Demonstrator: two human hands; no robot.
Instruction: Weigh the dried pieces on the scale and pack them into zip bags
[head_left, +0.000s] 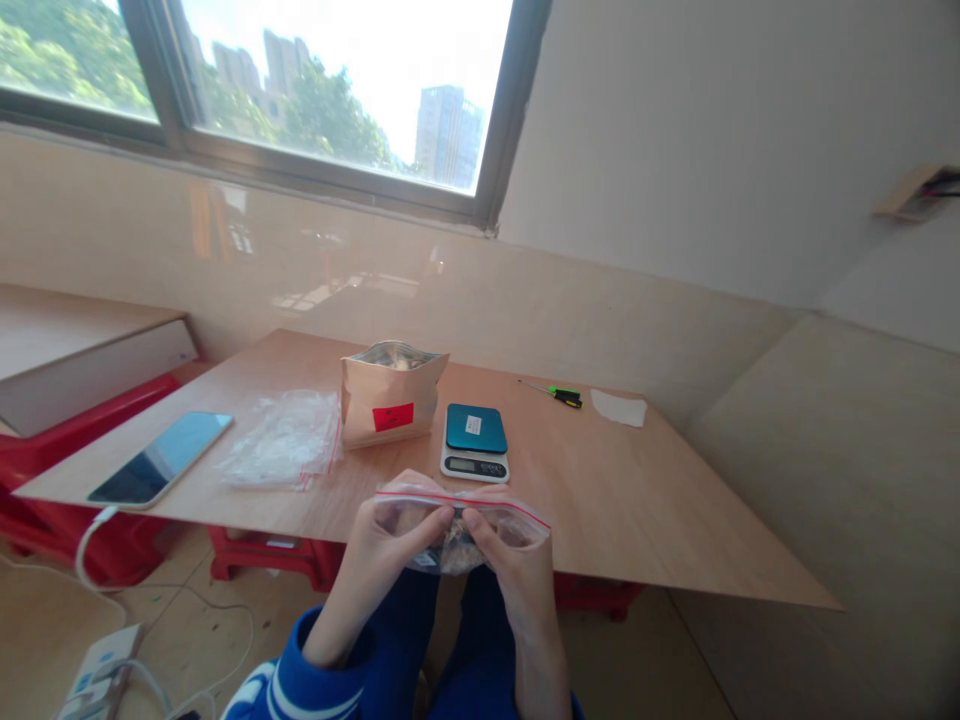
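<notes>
A clear zip-lock bag (459,555) with a red seal line hangs between my two hands, just off the table's front edge. Something brownish lies inside it, too blurred to name. My left hand (397,535) pinches the bag near the middle of its top, thumb in front. My right hand (510,550) grips the other side the same way, its thumb close to the left one. Beyond the hands stands a small kitchen scale (475,442) with a blue-green plate. An open brown paper pouch (394,395) with a red label stands upright left of the scale.
A pile of clear zip-lock bags (281,440) lies left of the pouch. Farther left a phone (161,460) rests with a white cable at its end. A screwdriver (555,393) and a white paper scrap (619,408) lie at the back right of the wooden table (660,510).
</notes>
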